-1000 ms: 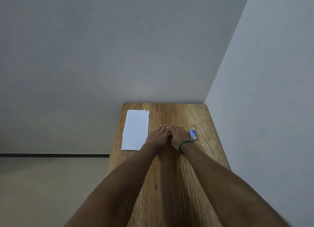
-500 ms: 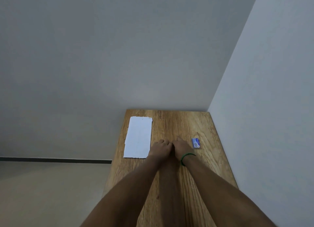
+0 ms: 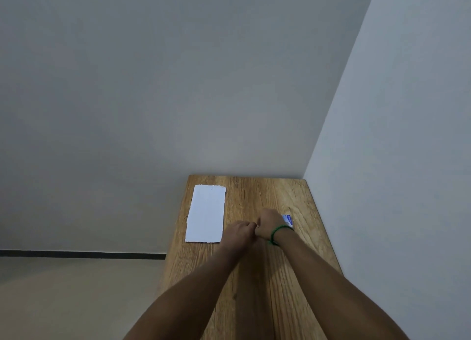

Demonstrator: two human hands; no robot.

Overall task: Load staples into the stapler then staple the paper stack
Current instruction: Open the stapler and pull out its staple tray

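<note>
both hands curled together at counter (image 3: 254,276) centre, left hand (image 3: 238,231) and right hand (image 3: 267,223) touching; grip content hidden, cannot tell, probably stapler. paper stack (image 3: 205,213) waits left, staple box (image 3: 288,220) just behind right wrist.

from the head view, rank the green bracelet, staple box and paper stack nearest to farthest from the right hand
1. green bracelet, on the right hand's own wrist
2. staple box, just right of the hand, partly hidden
3. paper stack, far left, beyond the left hand
</note>
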